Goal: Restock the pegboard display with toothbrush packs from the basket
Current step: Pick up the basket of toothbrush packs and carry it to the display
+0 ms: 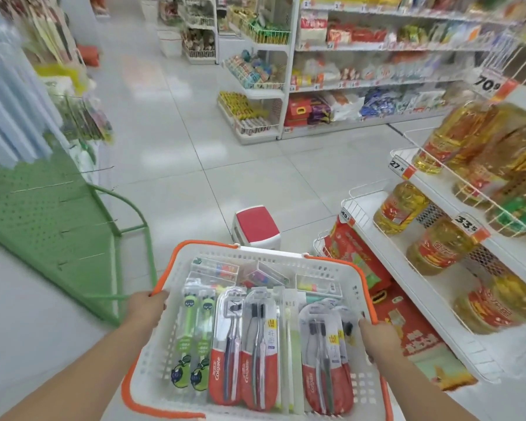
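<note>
basket: white plastic basket (360,294) with orange rim, carried low in front of the person, held at both side edges
left hand: left hand (148,308) on the basket's left rim, fingers curled over the orange edge, gripping it
right hand: right hand (377,335) on the right rim, thumb inside the wall, fingers wrapped round the edge, gripping it
toothbrush packs: toothbrush packs (255,344) lie flat in the basket side by side, heads pointing away from the person; green cartoon 2-pack (192,338) at the left, red-based Colgate blister packs (225,369) in the middle and right, 1 slim pale pack (289,344) between them
clear boxes: small clear boxes (214,268) at the basket's far end, contents blurred
pegboard: green pegboard stand (43,214) to the left, thin hooks sticking out, lower part bare, green tube frame at its edge; well apart from the basket's packs
step stool: red-topped white step stool (257,227) on the floor just beyond the basket
oil shelf: white wire shelves (438,268) on the right with oil bottles (401,208) and price tags
red sacks: red sacks (356,253) at the shelf foot, near the basket's right side
floor: pale tiled floor (195,132), goods shelves (362,71) further back, blurred
</note>
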